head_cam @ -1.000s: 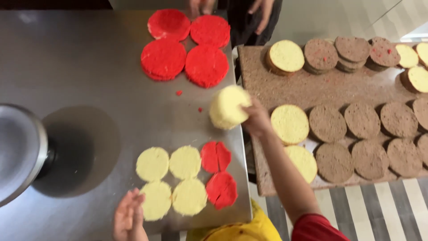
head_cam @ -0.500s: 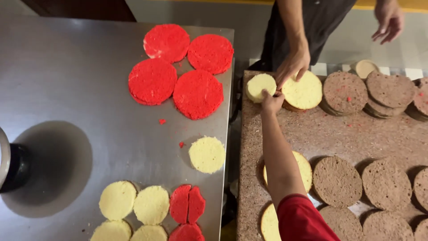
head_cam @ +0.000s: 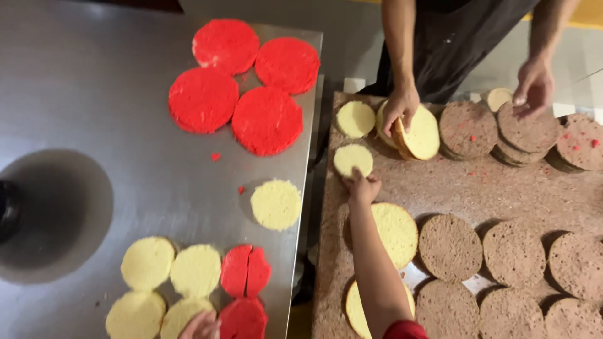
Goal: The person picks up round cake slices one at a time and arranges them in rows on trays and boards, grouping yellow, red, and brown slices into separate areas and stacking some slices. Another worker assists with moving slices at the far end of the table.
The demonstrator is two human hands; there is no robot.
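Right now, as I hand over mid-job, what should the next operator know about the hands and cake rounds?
Right hand: fingertips at the near edge of a small yellow round on the stone counter; grip unclear.
Left hand: mostly cut off, at the near cluster of rounds.
Laid on the steel table: big red rounds, a lone yellow round.
On the counter: brown rounds; another person's hand on a yellow stack.

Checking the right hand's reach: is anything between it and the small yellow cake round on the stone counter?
Nothing visible. The right hand already has its fingertips on the small yellow cake round. Another person's hand rests on a tilted yellow round nearby, apart from it.
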